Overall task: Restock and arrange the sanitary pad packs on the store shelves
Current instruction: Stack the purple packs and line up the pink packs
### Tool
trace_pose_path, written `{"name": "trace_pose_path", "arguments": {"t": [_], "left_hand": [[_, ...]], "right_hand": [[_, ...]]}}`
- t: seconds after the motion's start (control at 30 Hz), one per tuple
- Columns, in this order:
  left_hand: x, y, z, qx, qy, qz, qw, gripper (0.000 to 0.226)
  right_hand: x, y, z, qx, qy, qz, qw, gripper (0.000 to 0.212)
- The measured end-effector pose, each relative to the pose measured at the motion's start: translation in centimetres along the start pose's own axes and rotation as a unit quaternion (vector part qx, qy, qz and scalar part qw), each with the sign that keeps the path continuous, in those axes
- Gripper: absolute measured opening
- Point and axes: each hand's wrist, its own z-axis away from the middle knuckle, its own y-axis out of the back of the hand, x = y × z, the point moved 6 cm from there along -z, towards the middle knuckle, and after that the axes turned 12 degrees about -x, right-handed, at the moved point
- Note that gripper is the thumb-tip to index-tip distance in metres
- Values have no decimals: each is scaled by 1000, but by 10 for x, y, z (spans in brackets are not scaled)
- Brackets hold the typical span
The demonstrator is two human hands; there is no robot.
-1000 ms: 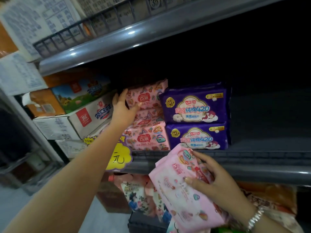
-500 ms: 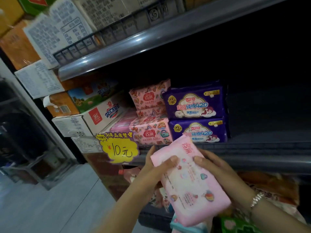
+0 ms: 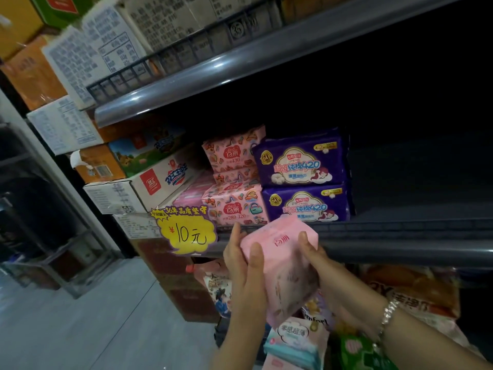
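Note:
I hold a pale pink sanitary pad pack point(image 3: 285, 263) upright in both hands, just below the front rail of the middle shelf point(image 3: 400, 247). My left hand point(image 3: 244, 265) grips its left side and my right hand point(image 3: 320, 263) grips its right side. On the shelf behind stand stacked patterned pink packs point(image 3: 234, 204) and, to their right, two purple packs point(image 3: 301, 180) one on the other. The right part of the shelf is dark and bare.
A yellow price tag point(image 3: 186, 231) hangs from the shelf rail on the left. Cardboard boxes point(image 3: 149, 180) sit left of the pink packs. More packs point(image 3: 296, 343) lie in a basket below my hands. An upper shelf point(image 3: 240, 60) carries cartons.
My left hand left the stacked pink packs on the shelf and came down onto the pack held by my right hand. The pack has turned upright and risen toward the shelf rail.

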Motion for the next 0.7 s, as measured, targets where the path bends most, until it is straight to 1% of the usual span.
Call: {"name": "trace_pose_path", "arguments": {"t": [0.1,0.13,0.2,0.23,0.27,0.33,0.37,0.43,0.5,0.57,0.67,0.7], "left_hand": [[8,1,12,43,-52,-7,998,50],[12,1,16,55,-72,-23,996,45],[19,-2,25,71,-112,-75,988,42],[22,-4,29,72,-133,-101,983,41],[25,-6,31,68,-152,-123,978,40],[31,-10,34,53,-190,-157,968,40],[35,-11,36,43,-204,-164,964,45],[39,-11,37,35,-219,-173,960,52],[41,-12,38,35,-218,-176,959,53],[43,-14,40,34,-214,-173,961,50],[45,-14,41,46,-198,-115,972,44],[49,-16,42,55,-200,-116,971,43]], "right_hand": [[4,-9,6,-56,-11,-57,997,115],[1,-13,3,-69,-18,-74,995,109],[-4,-16,2,-60,-34,-110,991,79],[-7,-17,1,-36,-35,-124,991,67],[-9,-17,1,-26,-28,-136,990,61],[-8,-24,6,-63,-1,-191,980,58],[-7,-27,12,-73,11,-207,976,57],[-2,-24,18,-74,33,-230,970,51],[-1,-24,17,-65,48,-252,964,51],[-3,-22,15,-56,69,-258,962,58],[0,-17,15,-59,86,-254,962,57],[-1,-17,16,-60,87,-255,961,56]]}}
